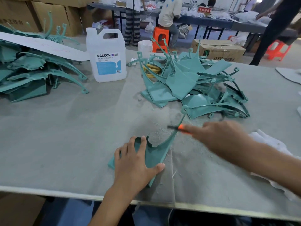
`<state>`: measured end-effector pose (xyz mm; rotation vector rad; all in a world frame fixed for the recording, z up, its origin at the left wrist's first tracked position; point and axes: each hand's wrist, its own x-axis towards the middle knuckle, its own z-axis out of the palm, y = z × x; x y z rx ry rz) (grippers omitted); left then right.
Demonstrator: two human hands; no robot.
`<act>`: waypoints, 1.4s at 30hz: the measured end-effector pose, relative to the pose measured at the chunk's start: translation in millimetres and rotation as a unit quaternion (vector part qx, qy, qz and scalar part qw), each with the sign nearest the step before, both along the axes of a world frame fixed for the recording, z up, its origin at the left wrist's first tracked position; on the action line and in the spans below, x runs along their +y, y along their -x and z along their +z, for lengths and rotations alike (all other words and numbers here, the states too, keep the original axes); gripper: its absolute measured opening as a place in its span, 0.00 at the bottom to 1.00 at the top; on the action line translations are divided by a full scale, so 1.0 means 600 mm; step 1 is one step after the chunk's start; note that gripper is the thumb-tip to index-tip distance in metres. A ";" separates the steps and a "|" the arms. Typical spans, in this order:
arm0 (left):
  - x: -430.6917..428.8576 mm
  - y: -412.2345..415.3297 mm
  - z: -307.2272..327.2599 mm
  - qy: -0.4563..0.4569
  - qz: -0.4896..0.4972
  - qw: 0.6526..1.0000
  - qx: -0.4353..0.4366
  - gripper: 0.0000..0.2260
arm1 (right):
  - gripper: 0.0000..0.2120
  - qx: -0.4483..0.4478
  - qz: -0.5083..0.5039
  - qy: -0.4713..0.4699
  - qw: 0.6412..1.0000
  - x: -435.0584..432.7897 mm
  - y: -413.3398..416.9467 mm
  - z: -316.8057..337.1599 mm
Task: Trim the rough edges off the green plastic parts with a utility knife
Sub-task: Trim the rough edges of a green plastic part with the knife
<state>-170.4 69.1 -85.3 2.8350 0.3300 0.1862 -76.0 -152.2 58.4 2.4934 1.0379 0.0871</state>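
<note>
At the far left of the desk (65, 136) we note a stack of green parts (32, 70) with a white sheet (40, 44) lying tilted across its top. Beside the stack, a white jug (107, 57) labelled DEXCON stands upright. At the near edge, the left hand (135, 162) lies flat on one green plastic part (154, 154). Its fingers are spread over the broad panel, its thumb is at the panel's near edge, and it presses the part to the desk. The part's thin curved arm rises away to the right. Pale shavings (156, 132) are scattered on the desk just beyond the panel. The utility knife (180, 128), orange-bodied with a dark tip, sits at that curved arm. Because of motion blur we cannot tell whether the blade touches it. The right hand (216, 137) is closed round the knife handle, and the two hands are well apart. Behind the knife, a loose heap of green parts (195, 85) covers the middle right of the desk, with a yellow coil (151, 70) partly buried at its left side. A crumpled white cloth (268, 141) lies at the right, partly under the right forearm.
</note>
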 end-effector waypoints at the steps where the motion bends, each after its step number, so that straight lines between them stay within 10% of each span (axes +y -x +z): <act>1: 0.001 0.000 0.001 0.002 -0.001 1.000 -0.002 0.50 | 0.26 -0.036 -0.032 -0.002 0.999 -0.015 -0.023 0.016; 11: 0.004 -0.003 0.009 -0.011 -0.004 1.000 0.021 0.51 | 0.27 0.004 -0.002 -0.059 0.998 -0.040 -0.006 -0.036; 17: 0.035 0.008 0.017 -0.010 -0.006 0.999 0.044 0.51 | 0.24 -0.071 0.032 -0.303 0.950 -0.066 -0.003 -0.038; 23: 0.095 0.029 0.054 0.005 0.008 0.997 0.073 0.52 | 0.14 0.109 -0.171 -0.537 0.819 -0.071 0.050 -0.145; 27: 0.049 -0.025 0.080 0.158 -0.029 0.986 -0.053 0.34 | 0.11 0.135 -0.225 -0.655 0.709 -0.035 0.060 -0.190; 36: -0.072 -0.168 0.076 0.331 -0.086 0.938 -0.057 0.12 | 0.06 0.102 -0.252 -0.730 0.627 0.008 0.052 -0.225; 42: -0.027 -0.167 0.055 0.062 -0.110 0.991 -0.049 0.12 | 0.13 0.103 -0.256 -0.713 0.645 0.004 0.056 -0.228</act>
